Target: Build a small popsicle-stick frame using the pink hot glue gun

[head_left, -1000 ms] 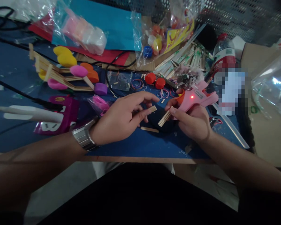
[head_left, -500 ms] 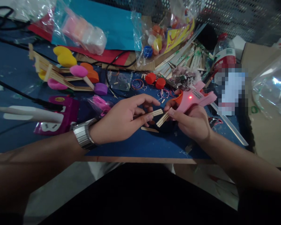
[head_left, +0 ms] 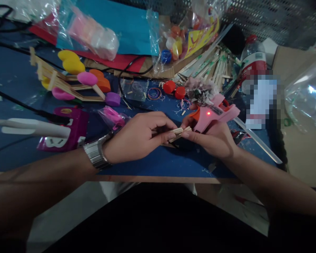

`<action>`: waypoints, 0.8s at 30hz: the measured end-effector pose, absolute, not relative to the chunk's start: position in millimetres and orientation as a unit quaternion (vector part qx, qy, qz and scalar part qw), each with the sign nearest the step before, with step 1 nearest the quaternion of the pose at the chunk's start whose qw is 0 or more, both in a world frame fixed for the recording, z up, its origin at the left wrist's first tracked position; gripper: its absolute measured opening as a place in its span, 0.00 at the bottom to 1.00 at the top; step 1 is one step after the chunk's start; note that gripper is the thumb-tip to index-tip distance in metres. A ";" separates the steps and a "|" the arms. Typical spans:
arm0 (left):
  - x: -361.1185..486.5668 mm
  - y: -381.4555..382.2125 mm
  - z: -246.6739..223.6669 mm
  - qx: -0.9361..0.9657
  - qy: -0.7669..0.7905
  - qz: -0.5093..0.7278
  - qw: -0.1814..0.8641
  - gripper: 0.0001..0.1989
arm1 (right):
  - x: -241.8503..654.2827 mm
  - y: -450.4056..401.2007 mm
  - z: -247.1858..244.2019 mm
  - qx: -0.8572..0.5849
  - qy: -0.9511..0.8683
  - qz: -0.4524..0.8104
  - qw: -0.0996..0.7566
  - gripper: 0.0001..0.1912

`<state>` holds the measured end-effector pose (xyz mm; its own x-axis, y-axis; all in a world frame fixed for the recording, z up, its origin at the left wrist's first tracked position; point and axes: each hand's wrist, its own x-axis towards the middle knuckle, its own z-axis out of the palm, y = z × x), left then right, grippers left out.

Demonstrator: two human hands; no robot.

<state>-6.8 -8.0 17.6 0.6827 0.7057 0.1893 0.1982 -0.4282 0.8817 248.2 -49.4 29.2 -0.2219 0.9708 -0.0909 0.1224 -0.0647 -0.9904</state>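
Between thumb and fingers, my left hand pinches short wooden sticks. My right hand also pinches small wooden pieces, and these meet the left hand's sticks at the fingertips. A pink glue gun with a lit red light and an orange part rests in my right hand. Fingers hide much of the wooden pieces. Part of a loose stick shows on the blue table under the hands.
A stick frame with colourful foam pieces stands at left, behind a purple power strip. Red caps, a stick pile and a bottle lie further back. A clear rod and cardboard are at right.
My hands have come together, so the wooden pieces that were apart now meet. The glue gun has shifted slightly left and down with my right hand.
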 end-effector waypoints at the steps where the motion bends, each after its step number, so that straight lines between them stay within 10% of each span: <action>1: -7.2 -7.8 17.2 0.804 0.279 0.281 0.443 0.09 | 247.2 -49.7 29.4 -0.486 -0.558 0.549 0.388 0.29; 24: -8.0 -9.9 24.7 0.830 0.330 0.283 0.350 0.11 | 258.6 -51.0 15.6 -0.482 -0.521 0.526 0.468 0.29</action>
